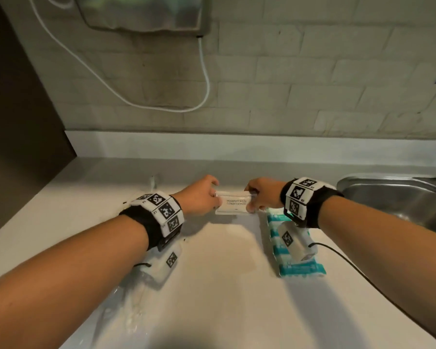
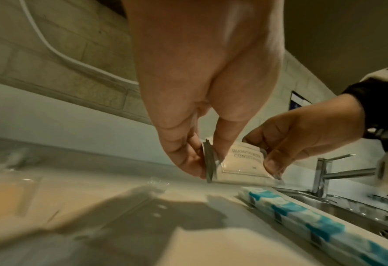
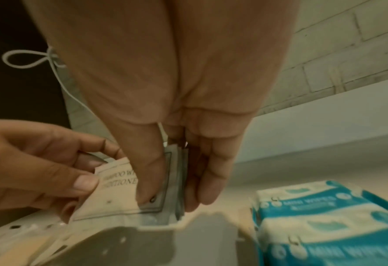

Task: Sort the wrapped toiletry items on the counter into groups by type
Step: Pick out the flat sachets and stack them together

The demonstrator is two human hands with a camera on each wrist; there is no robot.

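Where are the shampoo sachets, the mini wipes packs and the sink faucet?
shampoo sachets (image 1: 235,203): head view, printed front face of the stack.
mini wipes packs (image 3: 325,223): right wrist view, blue-and-white top of the row.
sink faucet (image 2: 320,177): left wrist view, upright chrome stem.

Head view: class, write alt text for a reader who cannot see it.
Both hands, left hand and right hand, pinch a stack of shampoo sachets above a white counter. Blue wipe packs lie beside a steel sink.

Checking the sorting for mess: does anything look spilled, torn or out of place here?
Nothing stands out. Both hands pinch a stack of shampoo sachets above the counter; the wipes packs lie in a neat row.
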